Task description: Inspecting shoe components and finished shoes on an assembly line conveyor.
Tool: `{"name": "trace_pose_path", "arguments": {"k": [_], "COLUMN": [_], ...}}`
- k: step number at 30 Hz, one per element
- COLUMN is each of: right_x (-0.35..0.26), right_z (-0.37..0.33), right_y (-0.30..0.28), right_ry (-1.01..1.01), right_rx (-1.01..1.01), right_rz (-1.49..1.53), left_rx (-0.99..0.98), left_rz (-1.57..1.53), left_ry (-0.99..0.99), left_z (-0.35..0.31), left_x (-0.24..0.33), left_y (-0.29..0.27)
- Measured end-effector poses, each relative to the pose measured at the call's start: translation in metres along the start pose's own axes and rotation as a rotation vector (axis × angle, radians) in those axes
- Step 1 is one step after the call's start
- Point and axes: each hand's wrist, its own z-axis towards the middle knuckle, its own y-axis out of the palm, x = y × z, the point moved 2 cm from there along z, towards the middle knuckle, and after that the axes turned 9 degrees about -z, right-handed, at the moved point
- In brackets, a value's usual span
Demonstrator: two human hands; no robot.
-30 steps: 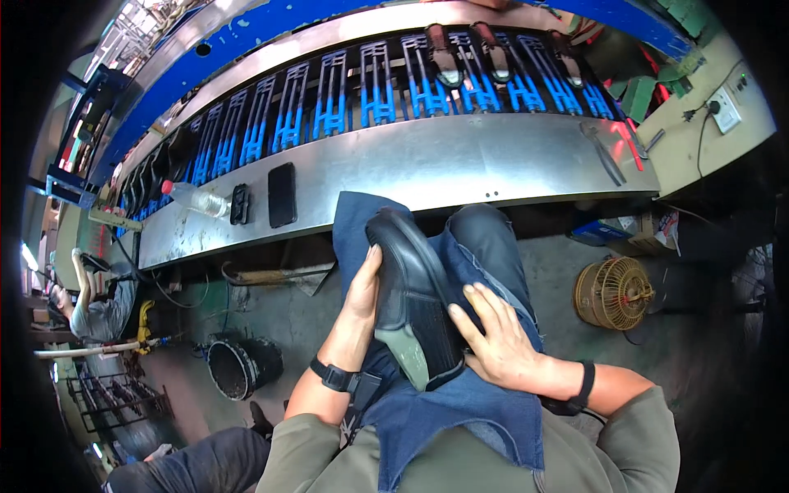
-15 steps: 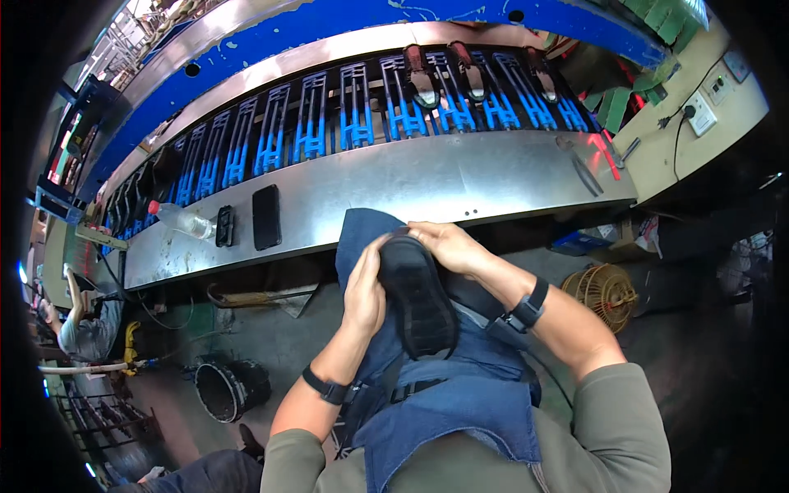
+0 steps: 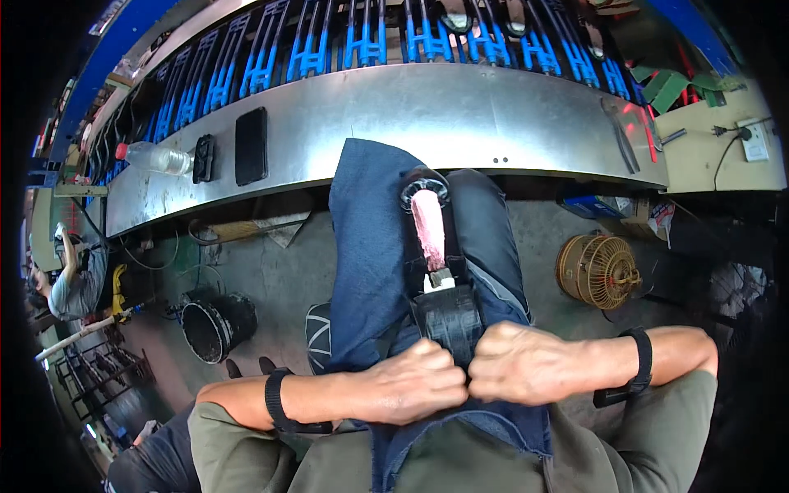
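**Gripping a black shoe [image 3: 452, 319] by its near end with both hands**

Holds with the left hand [image 3: 419, 380] and the right hand [image 3: 522, 361], knuckle beside knuckle. Clamps the fingers of both, curled tight, on the shoe's near end, with the fingertips tucked out of sight; cannot tell the exact edge beneath them. Bears on it from two sides, probably to keep the shoe from twisting. Bends both elbows outward, with black wristbands [image 3: 278, 398] on both arms.

Rests lengthwise on the lap, on and beside the blue apron [image 3: 366, 230], with the rounded far end toward the worktop's front edge: likely braced by the legs, and padded by the cloth. Shows a pink strip [image 3: 428, 226] along the middle and a pale piece [image 3: 440, 280] just nearer, both of unclear kind.

Beyond, on the metal worktop [image 3: 394, 111], near the left end: a bottle [image 3: 156, 158] lying on its side, a black case [image 3: 204, 158] and a phone [image 3: 251, 146], presumably parked clear of the elbows. Near the right end: a long metal tool [image 3: 622, 138] and a red stick [image 3: 652, 138], perhaps kept to hand. Along the back edge: a row of blue racks [image 3: 366, 56]. On the floor: a black bucket [image 3: 212, 326] to the left, a round cage [image 3: 598, 271] to the right. At far left: a co-worker [image 3: 80, 287].
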Motion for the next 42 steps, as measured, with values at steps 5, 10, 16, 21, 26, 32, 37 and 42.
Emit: {"name": "trace_pose_path", "arguments": {"k": [5, 10, 16, 21, 26, 32, 37, 42], "right_x": [0.064, 0.099, 0.148, 0.182, 0.187, 0.187, 0.161, 0.083], "right_z": [0.0, 0.015, 0.043, 0.05, 0.051, 0.047, 0.043, 0.039], "right_y": [0.006, -0.021, -0.046, -0.034, -0.026, -0.015, -0.006, -0.012], "right_ry": [0.028, 0.131, 0.452, 0.598, 0.644, 0.852, 0.598, 0.226], "right_rx": [0.224, 0.371, 0.535, 0.531, 0.53, 0.561, 0.61, 0.568], "right_rz": [-0.083, 0.181, 0.451, 0.353, 0.319, 0.346, 1.436, 0.841], "left_rx": [0.244, 0.456, 0.796, 0.784, 0.809, 0.65, 0.727, 0.774], "left_rz": [0.233, -0.072, -0.541, -0.61, -0.63, -0.043, -0.273, -0.387], "left_ry": [-0.007, -0.076, -0.304, -0.504, -0.57, -0.499, -0.396, -0.131], "left_z": [0.007, 0.008, 0.02, 0.031, 0.033, 0.038, 0.027, 0.005], "left_x": [-0.051, -0.068, -0.099, -0.13, -0.137, -0.141, -0.098, -0.056], "left_y": [-0.02, -0.063, -0.104, -0.124, -0.126, -0.138, -0.119, -0.081]}}
